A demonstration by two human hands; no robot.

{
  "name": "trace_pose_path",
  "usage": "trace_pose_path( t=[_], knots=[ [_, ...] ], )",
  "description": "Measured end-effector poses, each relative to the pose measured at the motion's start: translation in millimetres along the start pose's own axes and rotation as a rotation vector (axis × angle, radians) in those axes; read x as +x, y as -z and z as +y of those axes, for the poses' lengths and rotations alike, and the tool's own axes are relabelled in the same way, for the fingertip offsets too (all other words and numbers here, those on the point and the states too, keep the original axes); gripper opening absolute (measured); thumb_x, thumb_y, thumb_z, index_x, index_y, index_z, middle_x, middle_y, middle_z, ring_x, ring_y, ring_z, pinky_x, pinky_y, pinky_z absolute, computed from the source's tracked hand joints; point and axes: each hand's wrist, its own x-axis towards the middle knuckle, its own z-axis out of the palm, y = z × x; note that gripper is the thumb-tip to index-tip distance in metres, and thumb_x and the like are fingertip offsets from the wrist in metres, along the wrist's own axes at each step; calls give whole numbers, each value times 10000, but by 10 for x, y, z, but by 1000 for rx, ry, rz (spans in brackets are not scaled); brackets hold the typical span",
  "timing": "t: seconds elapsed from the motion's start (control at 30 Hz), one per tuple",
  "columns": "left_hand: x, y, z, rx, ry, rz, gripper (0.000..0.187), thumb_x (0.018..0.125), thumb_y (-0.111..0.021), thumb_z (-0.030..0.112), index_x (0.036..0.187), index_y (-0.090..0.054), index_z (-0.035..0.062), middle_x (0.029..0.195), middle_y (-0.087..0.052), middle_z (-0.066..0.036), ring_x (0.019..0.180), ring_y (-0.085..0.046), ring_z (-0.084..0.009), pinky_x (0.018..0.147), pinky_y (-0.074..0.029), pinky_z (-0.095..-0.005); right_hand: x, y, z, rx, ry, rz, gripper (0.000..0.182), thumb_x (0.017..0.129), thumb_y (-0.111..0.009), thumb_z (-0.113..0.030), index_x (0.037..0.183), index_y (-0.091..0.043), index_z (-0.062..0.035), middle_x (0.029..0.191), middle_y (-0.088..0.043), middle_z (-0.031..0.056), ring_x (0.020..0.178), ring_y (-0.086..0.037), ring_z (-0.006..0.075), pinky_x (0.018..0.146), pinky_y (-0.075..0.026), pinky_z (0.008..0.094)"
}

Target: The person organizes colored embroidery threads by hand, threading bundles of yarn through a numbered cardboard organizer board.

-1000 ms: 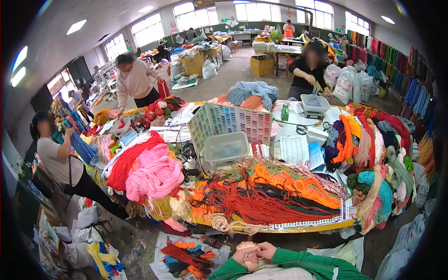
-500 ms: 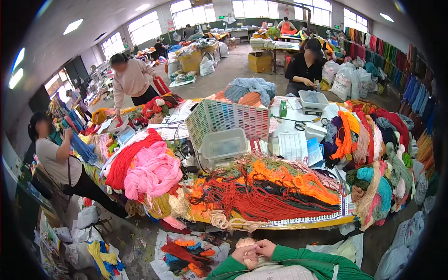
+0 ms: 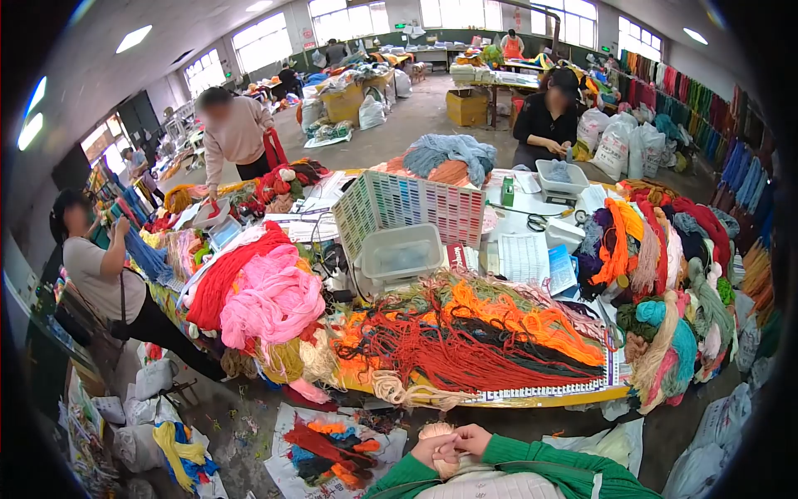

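Peach yarn bundle (image 3: 437, 430) at bottom centre, long axis running up the frame, gripped by curled fingers of the right hand (image 3: 433, 450); left hand (image 3: 474, 440) adjoins from frame right, its grip unclear

The table (image 3: 544, 401) spans the middle of the frame. On it, pink yarn (image 3: 270, 299) and red yarn (image 3: 229, 279) heap at left, with red and orange strands (image 3: 453, 358) spread along the near edge. A tub (image 3: 403, 252) sits at centre before an upright colour chart (image 3: 416, 209); papers (image 3: 524, 259) lie right of it, then mixed skeins (image 3: 665, 324). The floor (image 3: 241, 416) at lower left bears a sheet (image 3: 287, 418) under more yarn (image 3: 328, 449).
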Motion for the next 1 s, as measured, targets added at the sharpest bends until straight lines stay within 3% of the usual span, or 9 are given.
trace_pose_path(
  t=[0.23,0.43,0.47,0.63,0.77,0.93,1.0],
  knots=[
    [-13,-60,-7,19,-24,76,122,792,-426,136,764,-469,25,450,-315,55,329,-273,-28,436,-291,-187,39,38,134,26,-19,10,155,798,-458,-147,834,-524,-11,711,-534,12,622,-493,73,570,-423,211],
    [-22,46,40,-30,-40,42,157,792,-420,154,720,-470,24,449,-306,42,385,-315,-52,509,-345,-205,7,10,27,-1,-56,16,142,779,-484,-130,788,-536,2,688,-535,14,601,-495,73,563,-422,204],
    [-49,72,99,-28,-26,-65,160,790,-423,157,734,-479,18,453,-306,42,401,-323,-57,528,-353,-210,2,0,20,1,-54,17,142,779,-484,-130,788,-536,2,688,-535,14,601,-495,73,563,-422,204],
    [-175,-28,280,208,-117,117,180,781,-440,172,801,-494,2,465,-308,33,418,-323,-48,508,-347,-204,5,-16,46,67,-86,38,141,769,-498,-129,779,-540,5,681,-540,22,589,-499,74,557,-422,199],
    [-96,-55,233,74,-163,24,173,774,-457,165,818,-486,1,496,-332,28,425,-328,-52,502,-351,-200,10,-23,71,37,-83,36,146,771,-505,-136,764,-535,6,679,-540,18,599,-503,71,573,-423,196],
    [-50,-201,152,-54,-193,28,139,776,-458,147,829,-491,23,577,-447,-7,498,-412,-87,548,-410,-248,-28,-37,-4,10,-98,50,131,758,-518,-127,759,-539,2,658,-528,5,586,-494,66,561,-417,191],
    [-108,-342,129,-3,-260,146,128,783,-452,149,816,-499,34,645,-501,-34,563,-463,-104,572,-428,-269,-43,-55,-1,54,-50,77,129,770,-484,-111,765,-536,7,646,-524,20,564,-475,69,532,-399,191]
  ],
)
